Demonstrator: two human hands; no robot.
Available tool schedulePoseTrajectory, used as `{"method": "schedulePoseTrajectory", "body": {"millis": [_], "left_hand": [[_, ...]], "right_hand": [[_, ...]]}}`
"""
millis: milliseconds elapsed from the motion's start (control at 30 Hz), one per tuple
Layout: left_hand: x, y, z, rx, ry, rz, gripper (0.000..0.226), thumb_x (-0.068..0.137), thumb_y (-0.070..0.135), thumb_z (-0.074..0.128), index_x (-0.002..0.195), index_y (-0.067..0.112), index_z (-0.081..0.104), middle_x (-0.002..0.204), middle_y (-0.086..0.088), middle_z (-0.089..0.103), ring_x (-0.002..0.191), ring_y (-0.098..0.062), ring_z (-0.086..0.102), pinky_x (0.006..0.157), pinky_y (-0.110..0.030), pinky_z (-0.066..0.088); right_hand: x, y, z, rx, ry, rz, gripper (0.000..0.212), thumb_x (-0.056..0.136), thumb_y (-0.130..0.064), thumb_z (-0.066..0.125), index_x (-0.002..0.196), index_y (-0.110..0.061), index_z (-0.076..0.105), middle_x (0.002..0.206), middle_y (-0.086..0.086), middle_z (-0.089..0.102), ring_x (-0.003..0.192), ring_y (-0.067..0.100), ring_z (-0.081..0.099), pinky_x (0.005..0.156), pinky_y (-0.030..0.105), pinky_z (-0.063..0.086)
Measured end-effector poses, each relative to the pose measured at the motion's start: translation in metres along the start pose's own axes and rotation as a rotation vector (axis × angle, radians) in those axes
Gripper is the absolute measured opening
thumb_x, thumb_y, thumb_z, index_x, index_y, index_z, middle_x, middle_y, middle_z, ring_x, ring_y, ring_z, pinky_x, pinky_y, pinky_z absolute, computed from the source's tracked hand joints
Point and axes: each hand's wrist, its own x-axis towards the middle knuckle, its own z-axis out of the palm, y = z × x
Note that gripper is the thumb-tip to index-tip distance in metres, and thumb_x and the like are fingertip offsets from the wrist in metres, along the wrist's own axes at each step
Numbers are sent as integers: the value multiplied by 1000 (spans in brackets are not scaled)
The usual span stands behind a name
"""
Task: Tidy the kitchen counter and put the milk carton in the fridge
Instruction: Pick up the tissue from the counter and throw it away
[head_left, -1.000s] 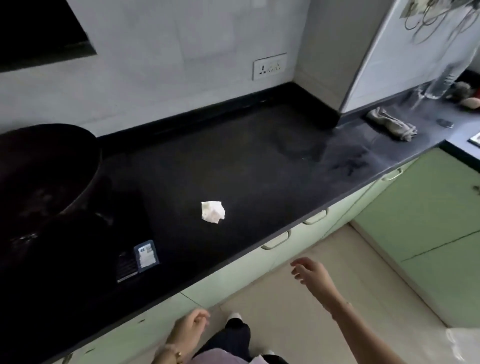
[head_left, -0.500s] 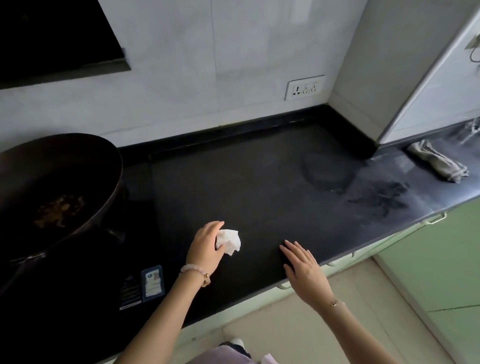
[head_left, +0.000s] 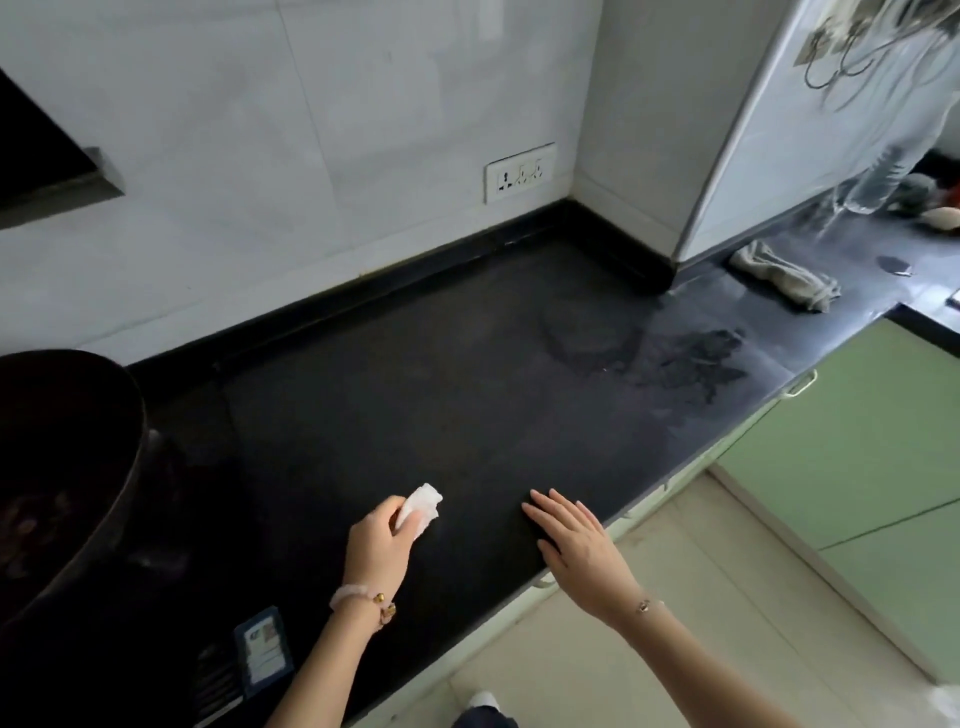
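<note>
A crumpled white tissue (head_left: 423, 505) is pinched in my left hand (head_left: 376, 545) just above the black kitchen counter (head_left: 415, 395), near its front edge. My right hand (head_left: 576, 545) lies flat with fingers spread on the counter's front edge, a little right of the tissue, holding nothing. A wet smear (head_left: 685, 364) marks the counter toward the right. No milk carton is in view. The white fridge (head_left: 810, 119) stands at the back right.
A dark wok (head_left: 57, 467) sits on the stove at the left, with a small blue card (head_left: 262, 652) in front of it. A grey cloth (head_left: 784, 275) lies by the fridge. A wall socket (head_left: 519, 171) is behind. Green cabinets (head_left: 857, 452) flank the right.
Both hands rose from below the counter. My left hand took hold of the tissue and lifted it slightly; my right hand settled flat on the counter edge.
</note>
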Motion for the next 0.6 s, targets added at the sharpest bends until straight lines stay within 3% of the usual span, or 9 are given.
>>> {"method": "schedulePoseTrajectory", "body": {"millis": [67,133,267,400,467,533,600], "left_hand": [[0,9,6,-88,-31,13,29,83,25,60,67,1,54,60,-16,57,54,-14,45,50,-27,34],[-1,22,17,-131,-75,49,34,83,26,61,63,2,48,52,-8,46,49,-9,35,47,-24,28],[-11,56,54,-195,-235,126,36,84,28,60,63,3,44,56,-1,41,54,-10,34,51,-26,28],[-37,99,103,-160,-438,186,42,83,38,57,59,9,38,53,4,39,52,-10,32,52,-29,28],[-57,118,130,-135,-549,217,43,85,40,55,57,13,36,50,7,40,52,-11,33,52,-30,27],[-82,135,159,-104,-663,262,46,82,49,53,66,7,48,57,1,49,57,-15,44,55,-30,32],[-109,149,190,-67,-767,299,45,82,52,53,78,8,58,68,-11,61,65,-26,56,59,-30,38]], "right_hand": [[-3,0,-4,61,48,38,44,99,-26,36,142,-28,36,152,-13,29,144,7,18,117,22,7],[-16,6,-8,127,154,138,39,97,-22,40,135,-24,48,144,-11,43,136,8,35,113,21,25],[-76,40,-4,239,353,438,26,91,-14,52,112,-21,64,115,-9,65,106,9,60,91,24,48],[-178,90,29,568,341,956,19,87,-14,55,91,-29,66,89,-5,73,83,13,68,80,33,55],[-236,108,55,772,372,1186,21,85,-7,53,84,-22,68,74,0,71,73,19,67,77,40,55],[-296,116,80,910,423,1378,20,86,0,50,84,-7,69,61,4,65,59,20,60,63,34,51],[-349,110,96,1043,450,1531,19,88,1,49,80,-2,67,54,4,62,52,19,55,50,23,42]]}}
